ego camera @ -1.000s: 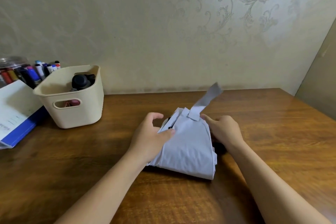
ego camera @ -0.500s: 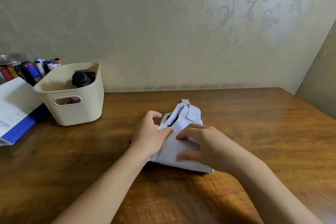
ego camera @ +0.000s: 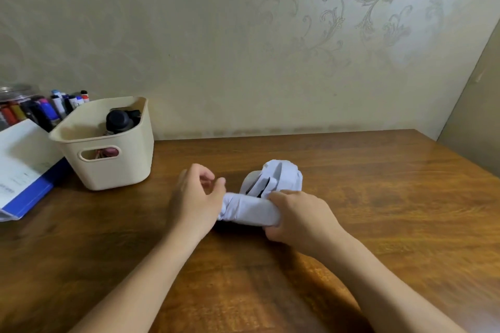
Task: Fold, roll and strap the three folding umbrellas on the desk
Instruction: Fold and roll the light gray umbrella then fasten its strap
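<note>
Nearest, the right grip wraps round the pale lilac folding umbrella, likely keeping its rolled cloth tight on the brown wooden worktop. The left grip, loosely curled and empty, braces the roll's end. A cream plastic basket stands beyond.

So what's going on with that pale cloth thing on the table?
A person is rolling up a pale folding umbrella on the wooden desk. The right hand grips the rolled part, and the left hand sits against its end with its fingers loosely curled. No strap shows around the umbrella yet. A cream basket stands off to the left.
</note>
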